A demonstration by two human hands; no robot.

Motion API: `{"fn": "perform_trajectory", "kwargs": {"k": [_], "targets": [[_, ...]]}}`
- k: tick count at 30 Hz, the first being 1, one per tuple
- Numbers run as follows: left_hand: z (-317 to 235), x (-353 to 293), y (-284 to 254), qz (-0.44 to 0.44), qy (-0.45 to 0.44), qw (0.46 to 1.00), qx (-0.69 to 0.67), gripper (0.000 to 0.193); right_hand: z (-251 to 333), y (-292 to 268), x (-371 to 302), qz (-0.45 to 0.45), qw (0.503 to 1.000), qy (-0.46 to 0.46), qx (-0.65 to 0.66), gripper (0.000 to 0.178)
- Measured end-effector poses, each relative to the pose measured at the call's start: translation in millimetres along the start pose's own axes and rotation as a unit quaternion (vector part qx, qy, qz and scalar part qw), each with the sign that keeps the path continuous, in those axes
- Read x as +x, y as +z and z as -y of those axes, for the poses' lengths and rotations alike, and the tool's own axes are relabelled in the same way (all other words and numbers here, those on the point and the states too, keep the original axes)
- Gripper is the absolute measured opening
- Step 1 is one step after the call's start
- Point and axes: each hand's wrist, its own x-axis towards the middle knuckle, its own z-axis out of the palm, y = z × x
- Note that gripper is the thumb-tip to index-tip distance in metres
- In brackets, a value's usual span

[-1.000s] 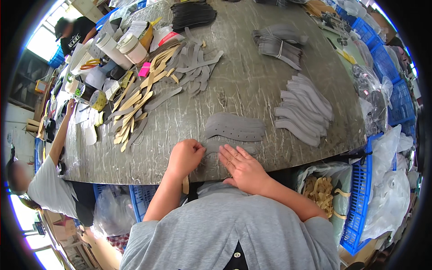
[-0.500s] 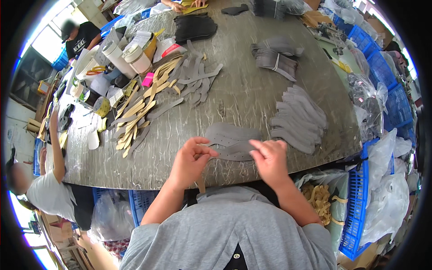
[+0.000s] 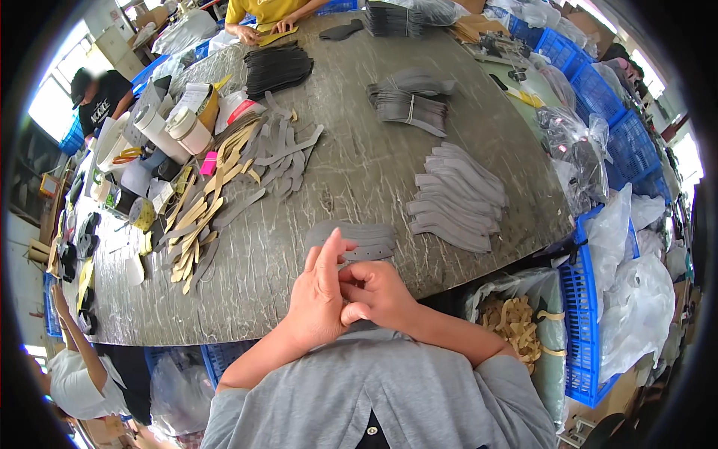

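My left hand (image 3: pixel 320 295) and my right hand (image 3: pixel 380 290) meet in front of my chest, at the table's near edge. The left one has its fingers stretched upward, its thumb lying by the right hand. The right fingers are curled in against the left palm; whatever they hold, if anything, is hidden. Just beyond the hands lie grey curved cut pieces (image 3: pixel 357 238) with small punched holes, partly covered by my fingers. Farther right, a fanned row of similar grey curved pieces (image 3: pixel 458 198) rests on the table.
Tan and grey strips (image 3: pixel 202 224) lie heaped at left, beside white jars (image 3: pixel 188 131) and tape rolls. Banded grey bundles (image 3: pixel 411 105) and a black stack (image 3: pixel 278 69) stand farther back. Blue crates (image 3: pixel 580 322) and a bag of tan scraps (image 3: pixel 508 329) flank the right side. Other people work around the table.
My hands, apart over the grey pieces before, have come together and closer to my body. The view has shifted, so the table's things appear farther left.
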Motion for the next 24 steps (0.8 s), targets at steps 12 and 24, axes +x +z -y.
{"fn": "perform_trajectory", "kwargs": {"k": [12, 24], "targets": [[4, -8, 4, 0.031, 0.028, 0.999, 0.022, 0.124, -9, 0, 2, -0.025, 0.997, 0.062, 0.038, 0.020], [1, -6, -2, 0.016, -0.098, 0.871, -0.480, 0.086, -28, 0, 7, 0.008, 0.937, 0.113, 0.332, 0.008]]}}
